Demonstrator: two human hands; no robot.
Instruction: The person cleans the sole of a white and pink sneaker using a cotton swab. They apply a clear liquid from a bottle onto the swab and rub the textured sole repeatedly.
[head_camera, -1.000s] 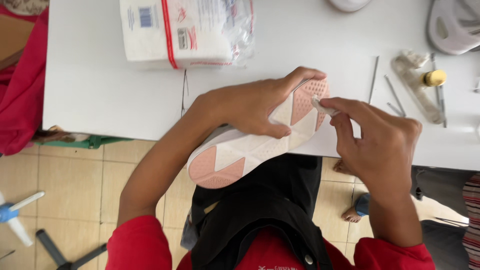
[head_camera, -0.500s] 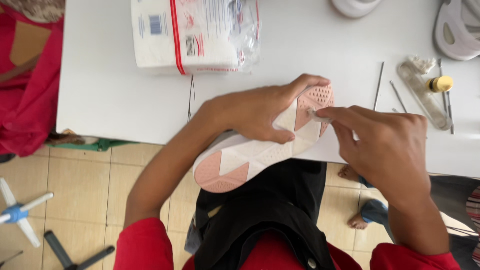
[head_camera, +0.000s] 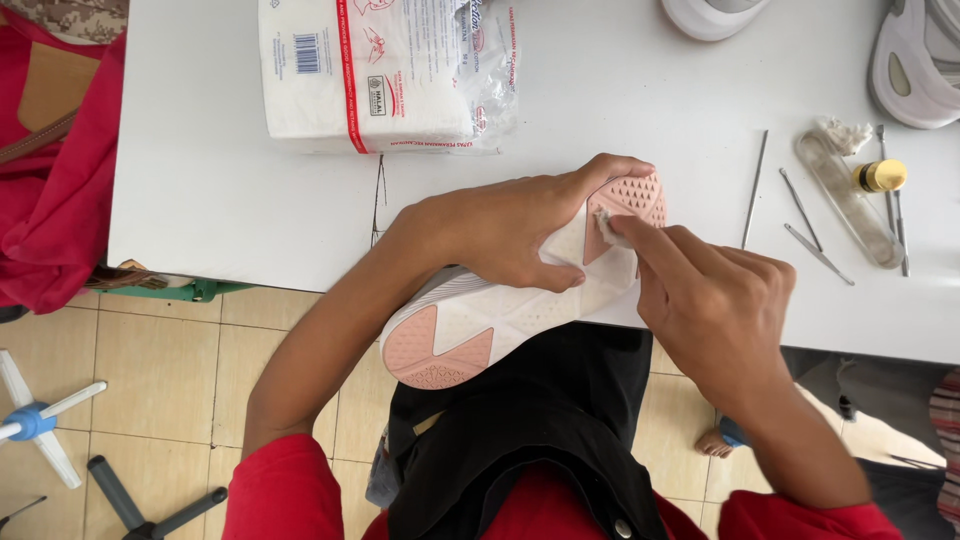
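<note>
In the head view, the left hand (head_camera: 510, 225) grips a shoe (head_camera: 500, 310) that is turned with its sole up. The fingers are wrapped over the middle of the sole and the thumb lies on the near side. The sole is white with pink parts at the heel and at the toe. The toe end rests on the edge of the white bench (head_camera: 620, 110), and the heel end sticks out over the person's lap, above the tiled floor (head_camera: 160, 370).

The right hand (head_camera: 715, 300) is closed around a small white wad (head_camera: 605, 228), pinched at the fingertips and pressed on the pink toe part of the sole. What the wad is made of, I cannot tell.

On the bench, behind the shoe, lies a white pack in clear plastic with a red stripe (head_camera: 385, 70). To the right, well apart from the hands, lie thin metal tools (head_camera: 800, 215) and a small bottle with a yellow cap (head_camera: 880, 176). A red cloth (head_camera: 55, 190) hangs at the left of the bench.
</note>
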